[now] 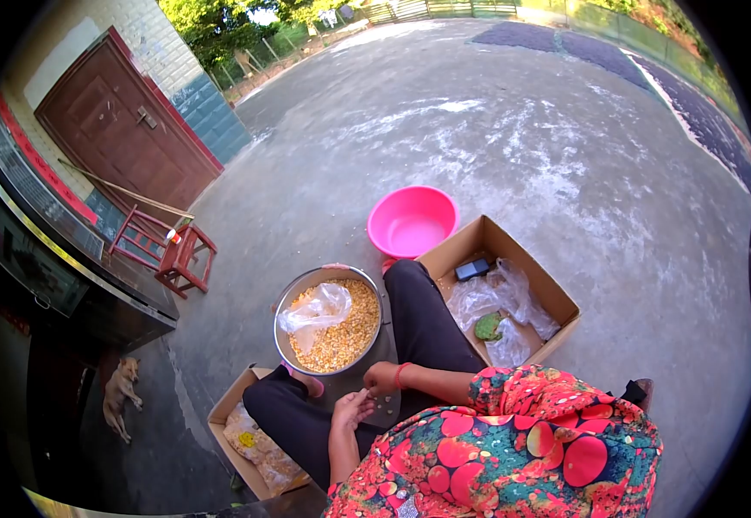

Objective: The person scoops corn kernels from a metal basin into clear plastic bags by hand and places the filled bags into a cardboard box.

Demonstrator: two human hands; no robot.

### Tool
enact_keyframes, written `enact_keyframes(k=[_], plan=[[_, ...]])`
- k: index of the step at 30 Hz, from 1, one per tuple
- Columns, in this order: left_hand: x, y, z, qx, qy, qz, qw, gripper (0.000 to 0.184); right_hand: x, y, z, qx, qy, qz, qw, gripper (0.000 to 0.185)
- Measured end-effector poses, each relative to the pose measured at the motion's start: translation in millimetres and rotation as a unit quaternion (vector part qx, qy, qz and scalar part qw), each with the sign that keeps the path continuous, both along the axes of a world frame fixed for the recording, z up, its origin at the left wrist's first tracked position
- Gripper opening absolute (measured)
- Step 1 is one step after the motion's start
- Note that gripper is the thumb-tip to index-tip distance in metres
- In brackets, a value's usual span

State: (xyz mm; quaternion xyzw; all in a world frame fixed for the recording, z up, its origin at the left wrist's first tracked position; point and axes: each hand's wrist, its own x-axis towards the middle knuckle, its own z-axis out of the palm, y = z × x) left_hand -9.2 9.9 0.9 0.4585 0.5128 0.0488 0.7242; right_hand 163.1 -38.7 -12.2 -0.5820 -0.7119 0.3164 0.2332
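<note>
My left hand (354, 409) and my right hand (382, 378) meet in front of my lap, between my knees. The fingers of both are drawn together at the tips; anything between them is too small to make out. A red band circles my right wrist. Just beyond them stands a metal bucket (282, 344) full of yellow corn kernels (351, 332). A clear plastic bag (317, 311) lies on the kernels.
By my right leg is an open cardboard box (551, 304) with plastic bags and a dark device (471, 269). A pink basin (413, 226) stands ahead. Left are another box (220, 414), a red wooden chair (187, 257) and a lying dog (120, 399).
</note>
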Motion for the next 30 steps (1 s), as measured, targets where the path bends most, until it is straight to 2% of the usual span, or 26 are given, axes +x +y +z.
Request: enact_keyframes(k=[2, 5, 7, 8, 9, 10, 11, 12, 13, 14, 15, 17, 18, 22, 23, 25, 26, 28, 29, 30], plan=[[-0.4, 1.2, -0.6, 0.007, -0.001, 0.042, 0.999, 0.019, 1.0, 0.4, 1.2, -0.016, 0.032, -0.027, 0.999, 0.022], [0.8, 2.4, -1.3, 0.011, 0.031, 0.016, 0.999, 0.020, 2.3, 2.5, -2.2, -0.015, 0.025, -0.021, 0.999, 0.022], [1.1, 1.3, -11.6, 0.057, 0.099, -0.055, 0.992, 0.017, 2.2, 2.9, -4.5, -0.045, -0.022, -0.014, 0.999, 0.022], [-4.9, 9.4, -40.1, 0.102, 0.101, -0.118, 0.983, 0.017, 1.6, 3.0, -5.6, -0.075, -0.069, -0.006, 0.995, 0.023], [-7.5, 9.5, -50.7, 0.102, 0.101, -0.118, 0.983, 0.017, -0.5, 4.7, -11.5, -0.075, -0.069, -0.006, 0.995, 0.023], [-7.1, 6.5, -56.2, 0.254, 0.049, -0.124, 0.958, 0.020, -3.3, 7.1, -19.6, -0.072, -0.073, -0.037, 0.994, 0.023], [-7.2, 5.5, -60.9, 0.400, -0.005, -0.126, 0.908, 0.024, -4.6, 9.2, -27.5, -0.070, -0.077, -0.068, 0.992, 0.023], [-0.2, -1.1, -30.8, 0.331, 0.021, -0.136, 0.933, 0.021, -1.8, 7.9, -16.5, -0.070, -0.077, -0.068, 0.992, 0.023], [4.0, -2.8, -20.1, 0.331, 0.021, -0.136, 0.933, 0.021, 3.1, 3.8, 11.9, -0.192, 0.084, -0.108, 0.972, 0.023], [6.8, -3.8, -13.7, 0.223, 0.037, -0.089, 0.970, 0.018, 5.7, 1.8, 28.2, -0.305, 0.241, -0.144, 0.910, 0.022], [8.5, -4.7, -9.8, 0.110, 0.052, -0.041, 0.992, 0.015, 6.1, 3.2, 27.1, -0.305, 0.241, -0.144, 0.910, 0.022], [12.2, -6.8, -2.6, 0.092, 0.051, -0.043, 0.994, 0.014, 8.5, 5.5, 24.2, -0.334, 0.486, -0.089, 0.803, 0.020], [12.7, -7.5, -0.5, 0.073, 0.051, -0.045, 0.995, 0.014, 6.7, -2.5, 40.7, -0.340, 0.531, -0.074, 0.773, 0.022], [12.5, -10.1, 3.8, 0.059, 0.045, -0.040, 0.996, 0.013, 6.3, -7.2, 45.8, -0.357, 0.575, -0.032, 0.735, 0.021], [12.2, -9.6, 3.1, 0.057, 0.044, -0.046, 0.996, 0.012, 4.8, -5.4, 39.4, -0.357, 0.575, -0.032, 0.735, 0.021], [11.9, -10.4, 4.4, 0.055, 0.042, -0.052, 0.996, 0.011, -0.5, -0.2, 22.2, -0.317, 0.514, -0.064, 0.795, 0.016], [12.1, -11.6, 6.2, 0.057, 0.050, -0.042, 0.996, 0.012, -1.0, 0.9, 15.0, -0.317, 0.514, -0.064, 0.794, 0.016], [11.4, -12.0, 5.1, 0.059, 0.057, -0.032, 0.996, 0.012, -0.6, -0.3, 10.7, -0.298, 0.328, -0.114, 0.889, 0.016], [9.7, -11.4, 1.3, 0.087, 0.062, -0.034, 0.994, 0.014, -1.6, -0.5, 8.6, -0.298, 0.327, -0.113, 0.889, 0.016], [8.6, -10.8, -1.1, 0.115, 0.066, -0.035, 0.991, 0.016, -3.4, -2.2, 10.4, -0.275, 0.275, -0.116, 0.914, 0.019]])
